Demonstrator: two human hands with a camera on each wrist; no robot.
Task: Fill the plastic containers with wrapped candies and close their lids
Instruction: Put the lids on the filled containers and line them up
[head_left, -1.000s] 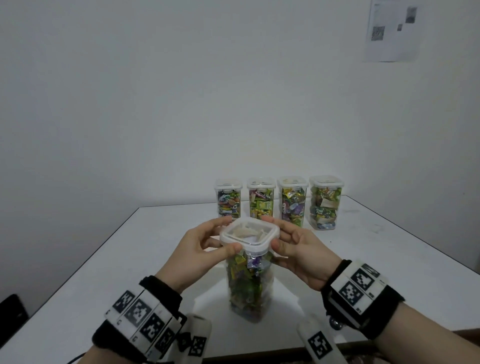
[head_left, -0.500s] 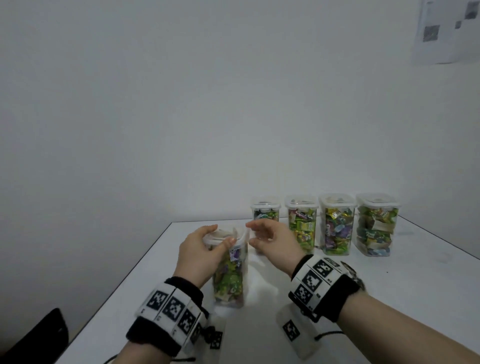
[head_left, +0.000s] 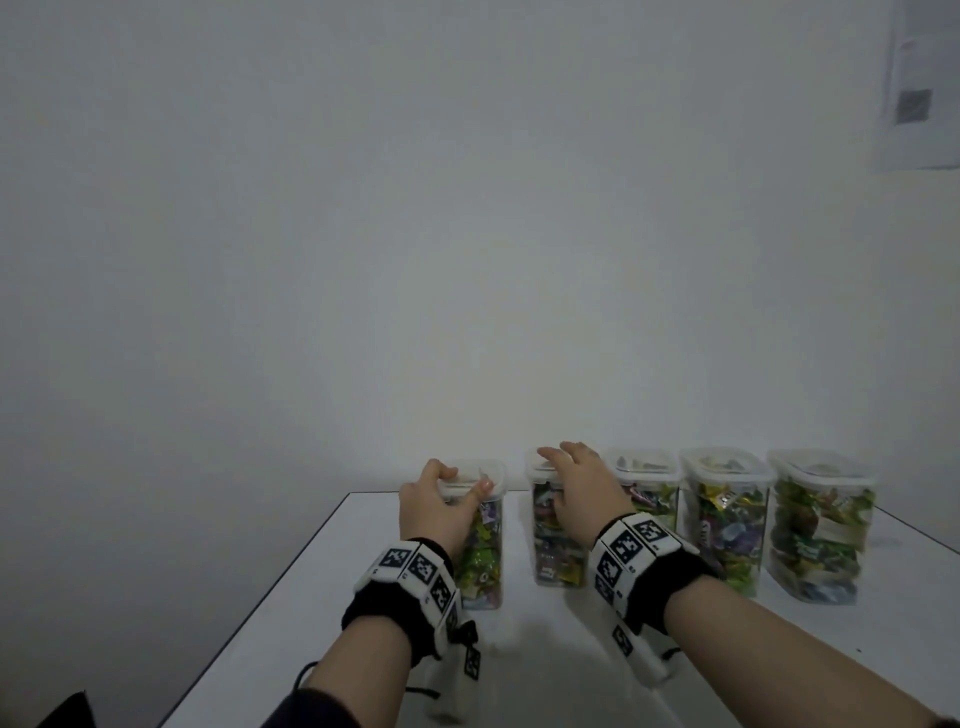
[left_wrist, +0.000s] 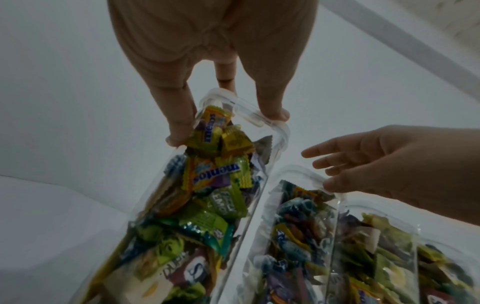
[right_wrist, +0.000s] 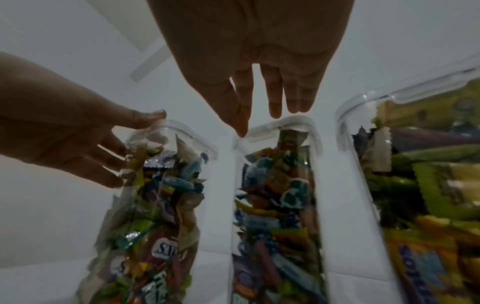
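My left hand (head_left: 464, 480) grips the white-lidded top of a clear container (head_left: 485, 551) packed with wrapped candies. It stands at the left end of a row of lidded, candy-filled containers at the back of the white table (head_left: 545, 654). In the left wrist view the thumb and fingers (left_wrist: 182, 125) clamp the lid's rim (left_wrist: 259, 121) from both sides. My right hand (head_left: 563, 457) is open, its straight fingers hovering at the lid of the neighbouring container (head_left: 553, 545). The right wrist view has these fingertips (right_wrist: 275, 107) just above that lid (right_wrist: 280, 127), holding nothing.
Three more lidded containers stand to the right: one (head_left: 649, 488) behind my right wrist, then two (head_left: 727, 525) (head_left: 821, 530). The table's left edge (head_left: 291, 566) runs close beside the held container. A white wall rises behind, with a paper sheet (head_left: 919, 83) at upper right.
The container went from the near middle of the table to the left end of the back row, carried by my left hand. My right hand let go of its lid and opened.
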